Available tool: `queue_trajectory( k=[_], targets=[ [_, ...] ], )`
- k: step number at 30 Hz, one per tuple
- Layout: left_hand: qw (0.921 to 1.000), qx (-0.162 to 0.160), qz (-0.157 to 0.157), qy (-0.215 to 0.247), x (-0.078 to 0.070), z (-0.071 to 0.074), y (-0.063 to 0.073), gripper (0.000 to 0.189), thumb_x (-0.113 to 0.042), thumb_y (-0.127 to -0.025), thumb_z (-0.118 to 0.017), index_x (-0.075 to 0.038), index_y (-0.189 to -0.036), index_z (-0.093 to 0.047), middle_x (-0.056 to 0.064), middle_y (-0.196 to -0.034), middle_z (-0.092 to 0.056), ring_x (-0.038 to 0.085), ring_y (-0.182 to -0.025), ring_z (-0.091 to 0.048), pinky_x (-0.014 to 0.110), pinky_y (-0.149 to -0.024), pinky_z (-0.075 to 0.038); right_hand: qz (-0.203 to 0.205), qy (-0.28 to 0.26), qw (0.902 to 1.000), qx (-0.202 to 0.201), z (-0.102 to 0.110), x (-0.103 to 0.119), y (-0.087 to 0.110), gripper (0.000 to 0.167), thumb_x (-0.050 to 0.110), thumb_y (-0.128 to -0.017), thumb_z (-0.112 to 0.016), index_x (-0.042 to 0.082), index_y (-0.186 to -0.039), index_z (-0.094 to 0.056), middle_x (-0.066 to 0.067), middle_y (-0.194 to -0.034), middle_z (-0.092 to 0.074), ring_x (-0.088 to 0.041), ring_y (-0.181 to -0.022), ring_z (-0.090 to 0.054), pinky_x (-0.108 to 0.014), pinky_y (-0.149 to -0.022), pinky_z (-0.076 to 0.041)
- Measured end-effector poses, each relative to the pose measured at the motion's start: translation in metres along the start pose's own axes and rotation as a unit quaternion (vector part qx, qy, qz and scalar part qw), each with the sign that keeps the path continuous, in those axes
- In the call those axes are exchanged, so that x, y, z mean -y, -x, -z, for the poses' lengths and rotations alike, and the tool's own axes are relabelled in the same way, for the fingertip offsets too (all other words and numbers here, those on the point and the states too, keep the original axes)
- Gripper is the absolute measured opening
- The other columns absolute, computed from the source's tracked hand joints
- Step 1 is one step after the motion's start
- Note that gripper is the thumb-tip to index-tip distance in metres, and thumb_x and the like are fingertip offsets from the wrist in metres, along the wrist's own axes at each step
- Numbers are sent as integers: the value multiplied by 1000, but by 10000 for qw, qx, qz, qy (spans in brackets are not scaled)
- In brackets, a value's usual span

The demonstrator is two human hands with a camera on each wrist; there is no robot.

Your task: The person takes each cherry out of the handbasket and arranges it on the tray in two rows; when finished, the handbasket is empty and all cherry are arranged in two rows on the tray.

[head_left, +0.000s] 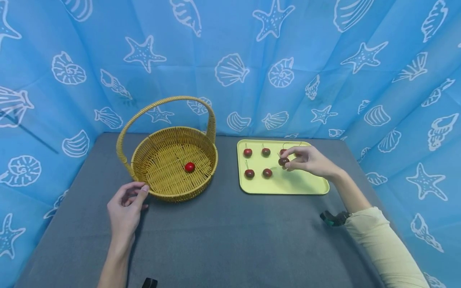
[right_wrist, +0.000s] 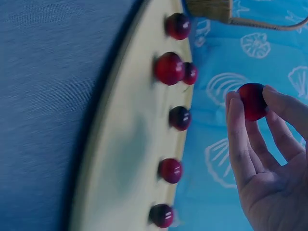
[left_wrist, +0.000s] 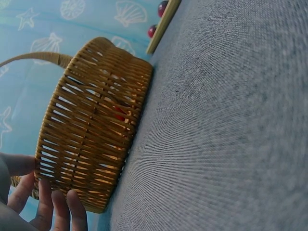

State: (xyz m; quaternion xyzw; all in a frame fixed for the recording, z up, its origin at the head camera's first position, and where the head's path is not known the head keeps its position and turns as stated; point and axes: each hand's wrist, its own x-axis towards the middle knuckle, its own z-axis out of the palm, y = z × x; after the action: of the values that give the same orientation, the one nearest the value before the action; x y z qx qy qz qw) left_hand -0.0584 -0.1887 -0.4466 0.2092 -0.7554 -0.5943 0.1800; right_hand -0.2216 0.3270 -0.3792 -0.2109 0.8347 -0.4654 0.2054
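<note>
My right hand (head_left: 302,160) pinches a dark red cherry (head_left: 283,161) between thumb and fingertips, raised over the yellow tray (head_left: 317,186). The right wrist view shows that cherry (right_wrist: 252,101) clear of the tray. Several other cherries (head_left: 267,173) with stems lie on the tray in rows; my right hand covers part of them in the head view. At the near left of the round wicker basket (head_left: 174,196), my left hand (head_left: 126,206) holds the rim, thumb on top and fingers against the outer wall (left_wrist: 82,144). One bright red cherry (head_left: 189,167) lies inside the basket.
The basket's tall arched handle (head_left: 173,99) rises over its opening. Grey cloth (head_left: 223,240) covers the table, and a blue curtain (head_left: 201,80) with shells and starfish hangs behind and at the sides. A small black object (head_left: 149,283) shows at the front edge.
</note>
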Motion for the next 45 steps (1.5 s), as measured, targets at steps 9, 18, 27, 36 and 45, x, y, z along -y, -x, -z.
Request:
queue_trajectory(
  k=[9, 18, 27, 36, 45],
  targets=[
    [10000, -14, -34, 64, 0, 0, 0, 25, -25, -103, -77, -8, -122, -75, -11, -94, -67, 11, -77, -72, 20, -65, -63, -406, 271, 9988, -78, -9, -26, 9, 36, 2, -99, -76, -5, -134, -68, -30, -134, -71, -28, -112, -82, -29, -84, -65],
    [9999, -55, -156, -31, 3, 0, -1, 24, -23, -102, -78, -9, -121, -75, -14, -93, -66, 7, -74, -70, 19, -63, -62, -269, 1101, 9934, -196, -12, -43, 6, 38, 5, -95, -82, 0, -132, -73, -21, -131, -77, -45, -130, -71, -34, -99, -64],
    [9998, 31, -183, 1, 4, 0, 0, 25, -24, -103, -77, -8, -123, -75, -13, -94, -66, 7, -76, -70, 18, -65, -62, -164, 1045, 9940, -264, -13, -49, 3, 38, 0, -93, -84, -1, -129, -74, -22, -129, -75, -39, -119, -73, -43, -99, -67],
    [9998, 69, -207, 18, 6, 1, -1, 23, -22, -103, -77, -9, -122, -75, -14, -94, -66, 6, -76, -70, 17, -65, -62, -200, 910, 9953, -249, -11, -49, 5, 43, 1, -91, -86, -3, -131, -72, -24, -131, -76, -41, -121, -74, -42, -100, -66],
    [9995, 31, -305, -33, 7, 1, 0, 23, -20, -103, -77, -8, -122, -75, -14, -94, -66, 6, -75, -69, 17, -65, -62, -195, 1065, 9937, -294, -7, -47, 9, 42, 3, -91, -87, -2, -130, -74, -23, -127, -78, -35, -114, -76, -35, -96, -68]
  ],
)
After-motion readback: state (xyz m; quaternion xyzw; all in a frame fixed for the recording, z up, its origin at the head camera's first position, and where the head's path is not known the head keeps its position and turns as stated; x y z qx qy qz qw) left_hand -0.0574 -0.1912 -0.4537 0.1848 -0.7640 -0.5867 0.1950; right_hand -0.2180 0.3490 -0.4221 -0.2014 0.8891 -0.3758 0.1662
